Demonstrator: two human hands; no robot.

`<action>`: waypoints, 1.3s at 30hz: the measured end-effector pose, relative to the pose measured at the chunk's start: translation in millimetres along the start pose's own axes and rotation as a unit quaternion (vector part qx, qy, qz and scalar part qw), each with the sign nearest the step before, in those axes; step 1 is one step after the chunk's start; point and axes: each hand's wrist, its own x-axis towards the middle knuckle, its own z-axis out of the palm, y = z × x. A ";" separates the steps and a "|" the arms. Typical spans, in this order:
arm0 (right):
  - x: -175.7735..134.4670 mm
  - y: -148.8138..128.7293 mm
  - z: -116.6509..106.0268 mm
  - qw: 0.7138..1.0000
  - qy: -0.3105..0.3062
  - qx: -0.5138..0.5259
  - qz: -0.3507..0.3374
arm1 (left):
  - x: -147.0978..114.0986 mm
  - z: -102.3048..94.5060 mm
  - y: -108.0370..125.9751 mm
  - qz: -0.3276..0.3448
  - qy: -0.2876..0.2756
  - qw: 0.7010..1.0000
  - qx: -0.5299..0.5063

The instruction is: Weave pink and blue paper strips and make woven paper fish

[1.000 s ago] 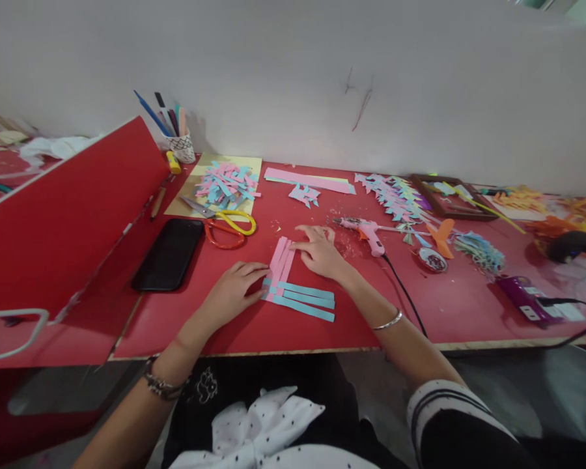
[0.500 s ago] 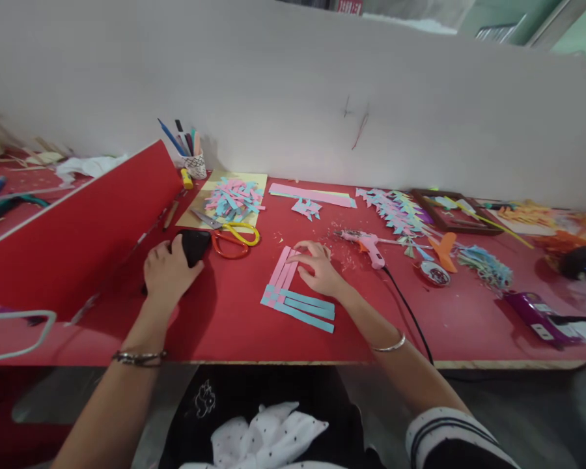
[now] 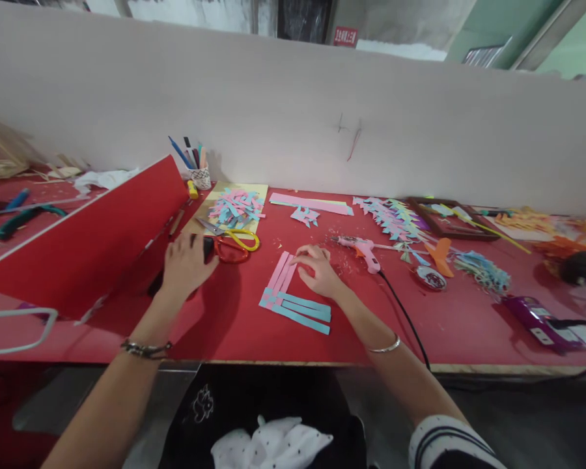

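My left hand, fingers spread, is over a dark phone-like object that it largely hides; I cannot tell whether they touch. Just right of its fingertips lie scissors with one red and one yellow handle loop. My right hand is bent, thumb and forefinger close together at the upper end of a pink paper strip. This strip belongs to a partly woven piece, whose pink strips cross blue paper strips at a small checkered corner lying flat on the red table.
A pile of pink and blue paper scraps lies behind the scissors, near a pen cup. On the right are a pink glue gun with a black cord and a purple power strip. A red board stands at left.
My left hand has moved slightly right off the dark object, toward the scissors' handles. My right hand stays at the pink strips. The view has tilted up a little.
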 end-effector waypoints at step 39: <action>-12.4 -7.1 12.8 0.985 -0.136 -0.056 -0.092 | -92.3 22.7 48.1 0.305 -0.116 0.939 -0.105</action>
